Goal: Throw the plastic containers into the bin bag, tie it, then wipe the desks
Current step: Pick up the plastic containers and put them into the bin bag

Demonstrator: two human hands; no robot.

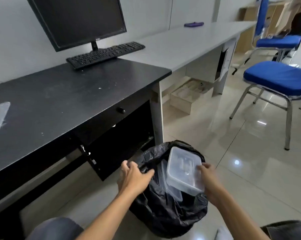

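Right hand [209, 181] pinching the container [184, 170], left hand [132, 177] gripping the bin bag [163, 213]: we are risking it tipping over the rim.

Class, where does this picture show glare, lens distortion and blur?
Head view: glare spots on the glossy floor; the wide-angle lens tilts the monitor; the plastic container and bin bag look sharp, the far chair softer.
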